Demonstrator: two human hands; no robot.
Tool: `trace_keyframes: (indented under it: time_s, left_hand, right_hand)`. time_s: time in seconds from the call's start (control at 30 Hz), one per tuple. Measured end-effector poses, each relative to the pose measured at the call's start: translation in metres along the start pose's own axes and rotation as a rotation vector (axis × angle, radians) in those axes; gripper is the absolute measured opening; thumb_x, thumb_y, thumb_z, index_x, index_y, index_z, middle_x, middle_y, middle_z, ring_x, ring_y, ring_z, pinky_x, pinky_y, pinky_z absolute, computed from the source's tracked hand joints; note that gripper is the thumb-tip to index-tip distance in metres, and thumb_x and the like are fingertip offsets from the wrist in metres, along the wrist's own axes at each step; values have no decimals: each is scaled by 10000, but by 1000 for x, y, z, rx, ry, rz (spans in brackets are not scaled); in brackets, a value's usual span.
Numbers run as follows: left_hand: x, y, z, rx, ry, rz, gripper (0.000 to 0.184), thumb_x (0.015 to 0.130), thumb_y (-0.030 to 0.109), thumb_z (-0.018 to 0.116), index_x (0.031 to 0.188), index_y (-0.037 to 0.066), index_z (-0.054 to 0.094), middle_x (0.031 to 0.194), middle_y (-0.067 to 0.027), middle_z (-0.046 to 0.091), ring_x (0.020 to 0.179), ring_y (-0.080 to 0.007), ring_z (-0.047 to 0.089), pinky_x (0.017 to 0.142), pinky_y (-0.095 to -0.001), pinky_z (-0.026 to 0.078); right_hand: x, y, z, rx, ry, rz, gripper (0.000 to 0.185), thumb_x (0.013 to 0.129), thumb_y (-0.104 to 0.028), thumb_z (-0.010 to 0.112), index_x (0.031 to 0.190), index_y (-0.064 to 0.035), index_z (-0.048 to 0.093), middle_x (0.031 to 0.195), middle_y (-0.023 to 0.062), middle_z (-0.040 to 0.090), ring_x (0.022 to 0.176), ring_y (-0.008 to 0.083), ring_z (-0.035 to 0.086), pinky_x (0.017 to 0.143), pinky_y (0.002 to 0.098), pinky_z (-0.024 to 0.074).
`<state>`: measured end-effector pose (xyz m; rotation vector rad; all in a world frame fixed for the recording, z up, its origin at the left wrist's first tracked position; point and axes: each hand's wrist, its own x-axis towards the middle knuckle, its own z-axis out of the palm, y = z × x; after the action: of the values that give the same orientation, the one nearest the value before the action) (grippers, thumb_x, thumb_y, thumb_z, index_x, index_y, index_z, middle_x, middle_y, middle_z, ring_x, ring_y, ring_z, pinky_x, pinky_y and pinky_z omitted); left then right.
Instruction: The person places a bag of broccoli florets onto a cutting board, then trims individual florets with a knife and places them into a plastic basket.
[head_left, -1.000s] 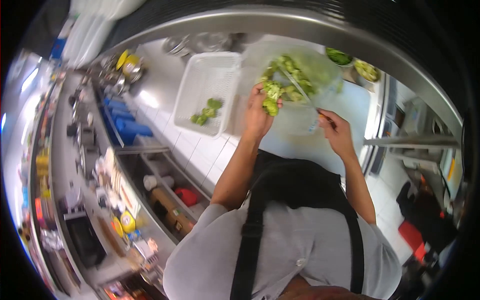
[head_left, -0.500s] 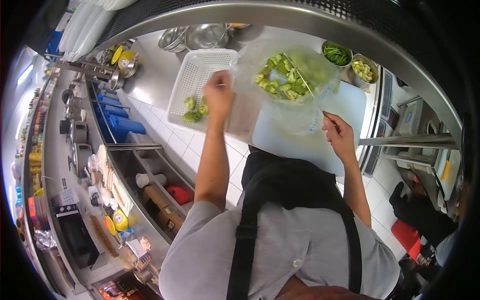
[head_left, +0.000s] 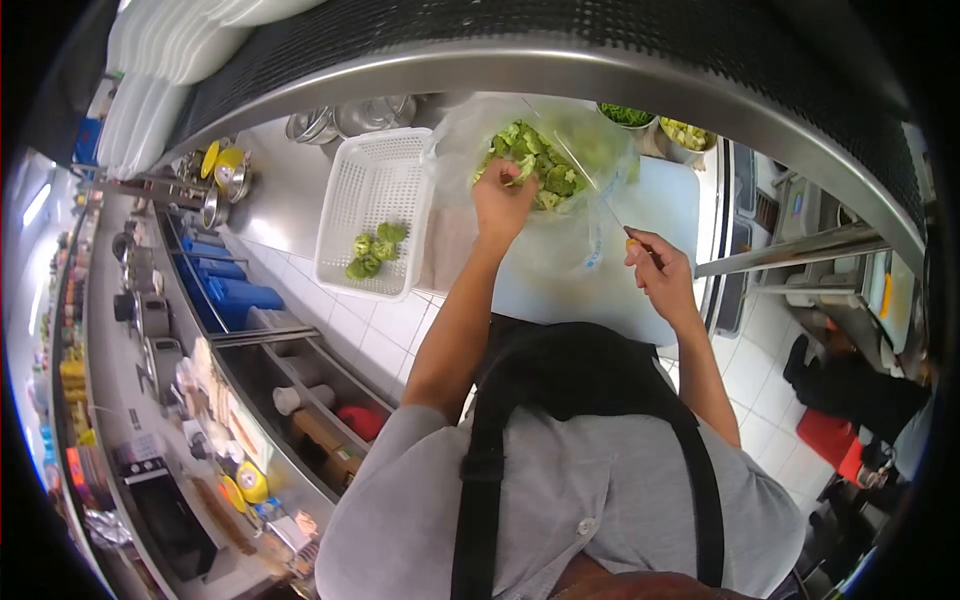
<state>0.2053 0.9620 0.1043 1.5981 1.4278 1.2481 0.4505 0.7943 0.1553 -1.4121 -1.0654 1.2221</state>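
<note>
My left hand is at the near left edge of a heap of broccoli florets in a clear plastic bag. Its fingers are curled round a pale green broccoli floret, partly hidden by the hand. My right hand grips the handle of a knife, whose long thin blade points away to the upper left, over the bag. Beneath the bag's near part lies a white cutting board. Several florets sit in the near end of a white perforated basket, left of the bag.
A bowl of chopped greens and a container of pale cut pieces stand at the back right. Metal bowls are at the back left. A steel shelf edge overhangs the counter. Another person's dark-clothed leg shows at right.
My left hand has moved right, from above the basket to the florets in the bag. My right hand keeps the knife in much the same place. The view has shifted slightly.
</note>
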Motion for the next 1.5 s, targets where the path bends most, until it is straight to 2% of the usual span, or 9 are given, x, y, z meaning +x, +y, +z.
trace_keyframes:
  time_s: [0.17,0.33,0.57,0.63,0.77,0.97,1.07,1.27,1.5]
  left_hand:
    - [-22,29,-15,-220,50,86,274,822,-23,815,986,-4,596,949,-80,676,784,-129,656,649,-271,545]
    - [-29,62,-25,-201,73,157,338,814,-26,828,1088,-20,629,983,-79,682,811,-119,665,665,-267,555]
    - [-28,67,-33,-215,73,97,312,866,2,801,1136,-16,645,957,-63,684,779,-114,658,705,-259,547]
    - [-28,71,-35,-443,23,-92,254,908,31,767,1131,-6,650,973,-62,689,781,-123,666,707,-256,551]
    - [-25,80,-45,-816,-51,-421,144,998,101,675,1115,20,659,988,-80,705,774,-162,692,691,-262,569]
    - [-21,77,-57,-967,-174,-536,139,1047,172,598,1109,57,645,969,-113,714,742,-198,706,648,-268,576]
    - [-22,79,-57,-974,-131,-502,179,1047,172,565,1147,25,584,1037,-144,672,795,-191,650,670,-259,545]
    - [-18,72,-59,-1035,-75,-502,90,1047,141,581,1083,60,594,928,-93,676,712,-211,673,630,-284,557]
    - [-15,74,-61,-1100,-47,-538,47,1027,75,557,1061,58,583,947,-101,680,702,-213,658,623,-281,550]
  right_hand:
    - [3,8,-2,-26,-40,-15,321,1031,-198,658,1289,-10,689,794,-12,622,617,50,467,560,224,400]
    - [2,10,2,-20,-68,-33,312,1011,-163,680,1286,-17,696,785,-25,615,626,44,460,569,226,389]
    - [-5,2,1,-44,-101,-79,314,986,-71,689,1293,-3,688,1095,49,747,925,75,636,837,228,509]
    - [-6,3,-1,-35,-109,-51,319,982,-53,687,1297,-1,685,1175,69,747,1019,89,650,918,237,508]
    - [-9,5,-3,-18,-94,-65,328,977,-53,698,1299,4,683,1161,69,748,1023,93,654,915,237,510]
    - [-9,4,-11,-23,-120,-82,333,960,-36,714,1289,7,690,1156,85,746,1033,119,666,939,262,523]
    - [-9,7,-14,-8,-142,-121,342,945,-15,722,1286,2,695,1144,88,748,1032,132,671,946,270,526]
    - [-9,3,-16,-97,-132,-171,362,908,5,749,1268,-12,711,1118,100,749,1007,146,675,931,268,526]
    - [-11,-6,-20,-148,-134,-171,381,887,10,768,1263,-22,716,1082,97,750,974,147,672,906,266,522]
